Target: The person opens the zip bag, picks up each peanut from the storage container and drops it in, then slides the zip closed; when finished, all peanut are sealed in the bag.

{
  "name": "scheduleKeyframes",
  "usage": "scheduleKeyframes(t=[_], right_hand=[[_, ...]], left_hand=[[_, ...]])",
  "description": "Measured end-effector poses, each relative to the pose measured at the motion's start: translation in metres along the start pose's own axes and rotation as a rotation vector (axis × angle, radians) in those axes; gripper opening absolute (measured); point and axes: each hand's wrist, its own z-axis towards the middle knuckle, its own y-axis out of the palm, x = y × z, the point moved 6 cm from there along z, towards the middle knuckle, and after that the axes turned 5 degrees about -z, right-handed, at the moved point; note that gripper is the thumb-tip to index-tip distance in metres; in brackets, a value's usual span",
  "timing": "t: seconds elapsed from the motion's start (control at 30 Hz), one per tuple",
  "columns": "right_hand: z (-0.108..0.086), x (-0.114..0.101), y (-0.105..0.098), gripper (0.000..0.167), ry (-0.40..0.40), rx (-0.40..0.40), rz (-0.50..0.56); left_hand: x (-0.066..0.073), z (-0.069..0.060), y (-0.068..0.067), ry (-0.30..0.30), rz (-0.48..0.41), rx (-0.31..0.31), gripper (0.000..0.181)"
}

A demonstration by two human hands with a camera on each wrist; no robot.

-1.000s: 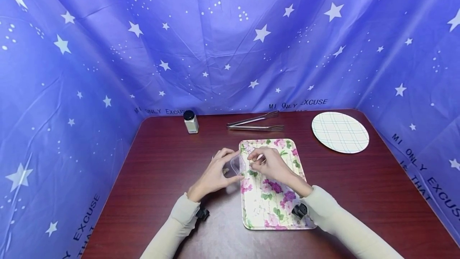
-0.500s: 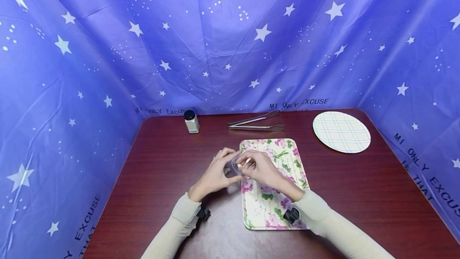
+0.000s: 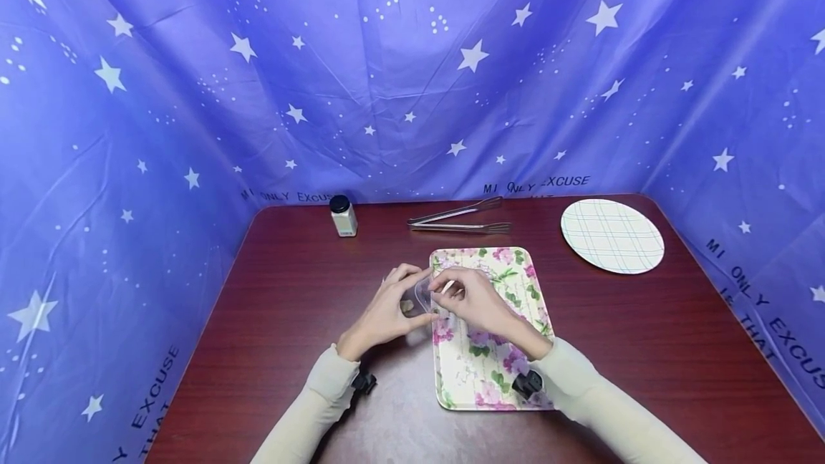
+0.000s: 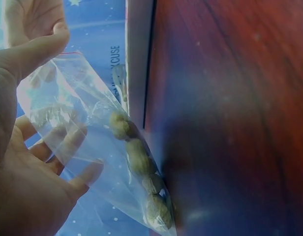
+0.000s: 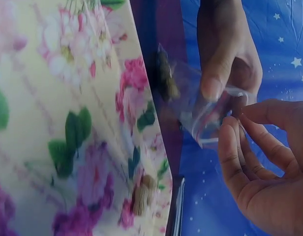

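Observation:
A clear bag (image 3: 422, 296) (image 4: 92, 105) with a red line at its mouth is held upright by my left hand (image 3: 387, 308) (image 4: 36, 157), fingers around it. Several tan peanuts (image 4: 141, 164) (image 5: 166, 78) lie along its bottom. The bent fingers of my right hand (image 3: 473, 299) (image 5: 269, 157) meet at the bag's mouth (image 5: 210, 123); whether they pinch its edge or something small is unclear. Below the hands lies a floral tray (image 3: 470, 378) (image 5: 28, 118), and a peanut (image 5: 141, 196) rests near its edge in the right wrist view.
Metal tongs (image 3: 451, 226) lie behind the tray. A jar with a black lid (image 3: 344, 217) stands at the back left, and an oval checked plate (image 3: 612, 236) is at the back right. A starry blue cloth (image 3: 387, 77) surrounds the brown table (image 3: 271, 292).
My right hand has moved left from over the tray to the mouth of the bag. In the last half second it has shifted only slightly. The left hand and bag have stayed nearly in place.

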Motion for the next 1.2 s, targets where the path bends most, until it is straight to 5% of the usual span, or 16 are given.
scheduleKeyframes(t=[0.6, 1.2], right_hand=[[-0.007, 0.045, -0.037, 0.01, 0.05, 0.067, -0.115], [-0.014, 0.073, -0.017, 0.006, 0.074, -0.001, -0.129]], left_hand=[[-0.001, -0.002, -0.005, -0.009, 0.027, 0.006, 0.085], [-0.005, -0.005, -0.004, -0.037, 0.023, -0.011, 0.086]])
